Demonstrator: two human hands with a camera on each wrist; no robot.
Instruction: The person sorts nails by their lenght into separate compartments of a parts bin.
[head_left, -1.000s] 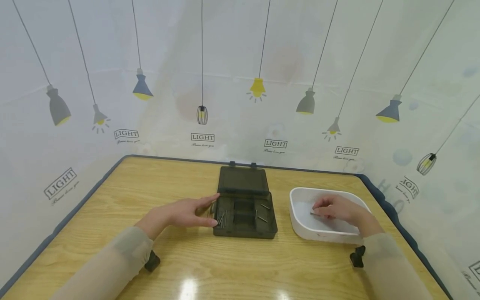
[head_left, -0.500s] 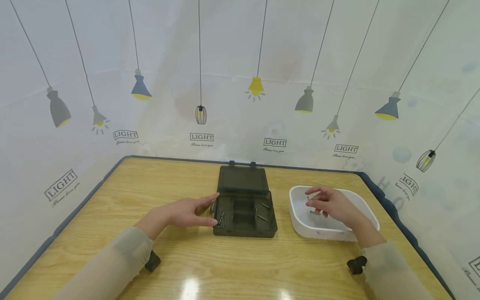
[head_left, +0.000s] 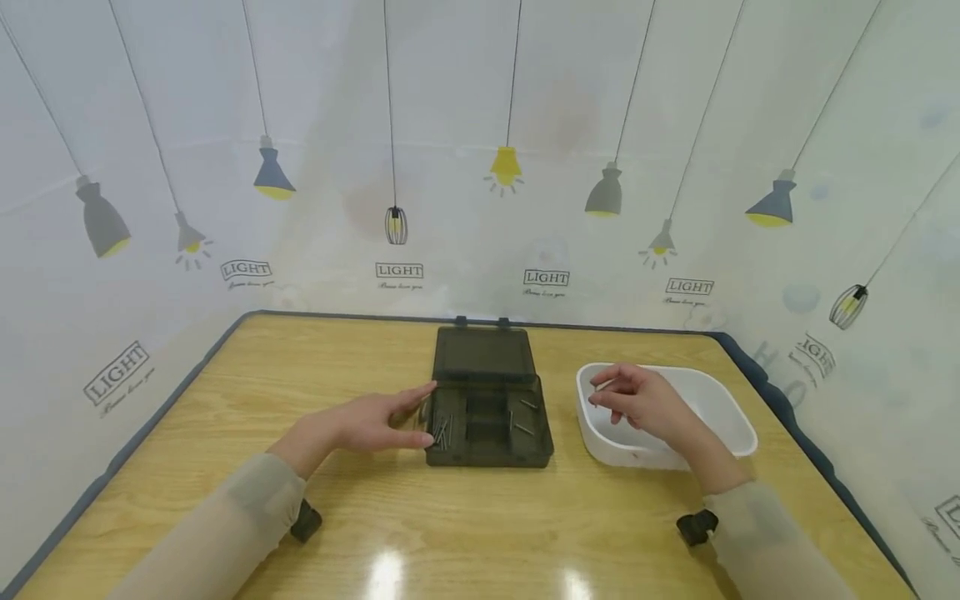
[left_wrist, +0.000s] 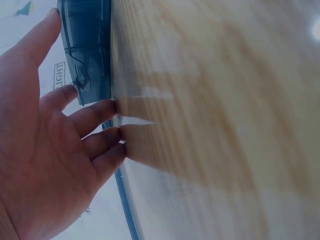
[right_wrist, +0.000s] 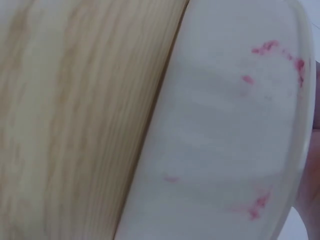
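Observation:
A dark, see-through plastic organizer box lies open on the table, its lid folded back. Several thin metal screws sit in its left compartment, and a few more screws in the right one. My left hand has its thumb and fingers spread, touching the box's left side; the left wrist view shows the fingers extended. Over the left part of a white tray, my right hand pinches a small screw, mostly hidden by the fingertips. The right wrist view shows mainly the tray's outer wall.
The wooden table ends at a dark edge before a wall covering printed with lamps. Box and tray stand apart with a strip of table between them. Red smudges mark the tray's outer wall.
My right hand has risen from the tray's floor with a screw and moved left, toward the tray's left rim. My left hand stays at the box.

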